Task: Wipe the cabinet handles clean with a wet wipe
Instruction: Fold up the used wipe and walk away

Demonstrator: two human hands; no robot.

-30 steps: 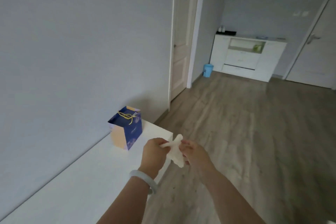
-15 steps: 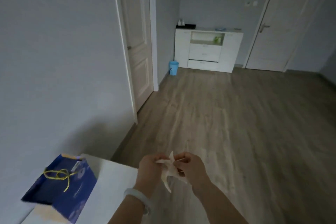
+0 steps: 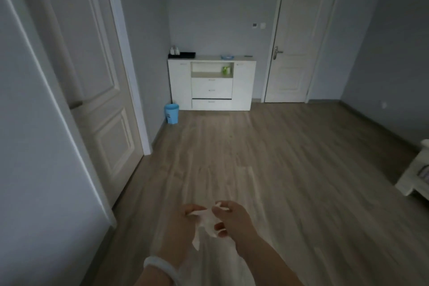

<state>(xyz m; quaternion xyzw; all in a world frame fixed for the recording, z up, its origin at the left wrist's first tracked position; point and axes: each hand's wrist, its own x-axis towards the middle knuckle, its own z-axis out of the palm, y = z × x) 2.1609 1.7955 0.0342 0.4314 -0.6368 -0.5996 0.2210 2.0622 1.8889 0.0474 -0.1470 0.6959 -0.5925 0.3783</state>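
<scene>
Head view: two hands hold a white wipe (image 3: 207,222) above a wood floor (image 3: 278,158).
Left hand (image 3: 185,225) and right hand (image 3: 233,219) each pinch the wipe, though blur softens the fingers. A white cabinet (image 3: 178,86), its handles barely visible, stands far off against the back wall.

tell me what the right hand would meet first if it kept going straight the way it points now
The right hand points inward toward the left hand, so it would first press further into the crumpled white wet wipe both hands pinch, then the left hand's fingers. Depth between them is unclear.
</scene>
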